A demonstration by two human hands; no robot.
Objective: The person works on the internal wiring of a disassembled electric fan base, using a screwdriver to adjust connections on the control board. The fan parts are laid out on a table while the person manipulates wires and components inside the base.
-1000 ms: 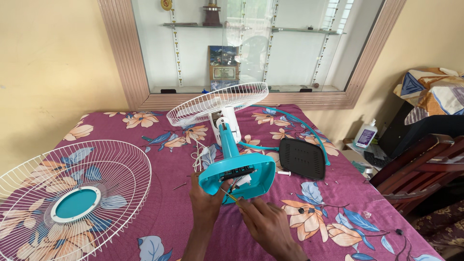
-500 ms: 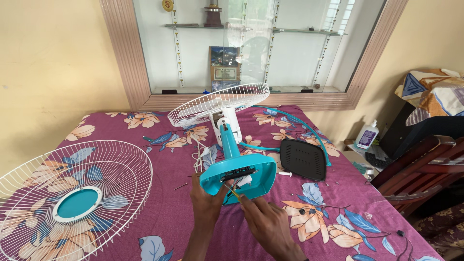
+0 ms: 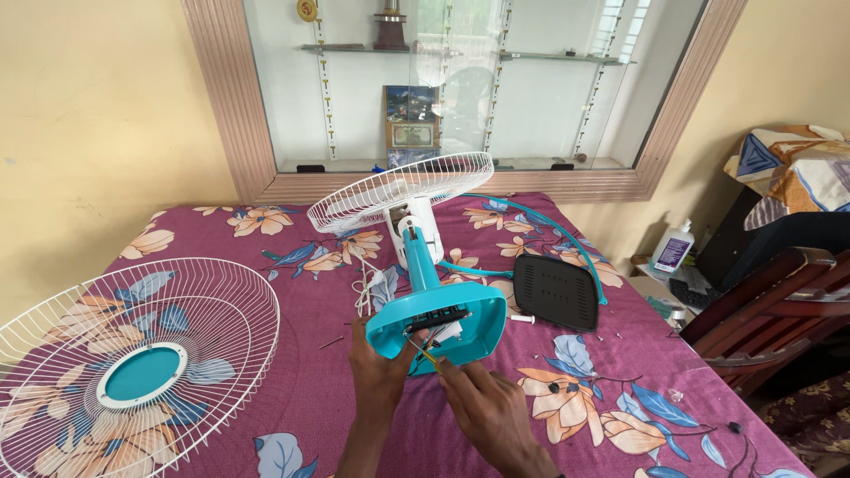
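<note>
Right hand (image 3: 491,412) had its fingers pinched on a thin little screwdriver (image 3: 427,355), tip poked into the open underside of the teal fan base (image 3: 438,326). Left hand (image 3: 379,376) was clamped on the near left edge of that base, thumb over the rim, keeping it tipped up toward the camera. So the base sat right at the fingertips, just above both hands, with its black switch strip and some wiring showing inside.

From there the teal stem (image 3: 420,262) ran away from me to the white motor housing (image 3: 414,232) and the rear wire guard (image 3: 400,189), lying on the purple flowered bedsheet (image 3: 266,239). The front guard (image 3: 124,372) with its teal hub lay well off to the left, and the black bottom cover (image 3: 556,290) just right of the base. A few loose screws (image 3: 547,356) were scattered nearby.
</note>
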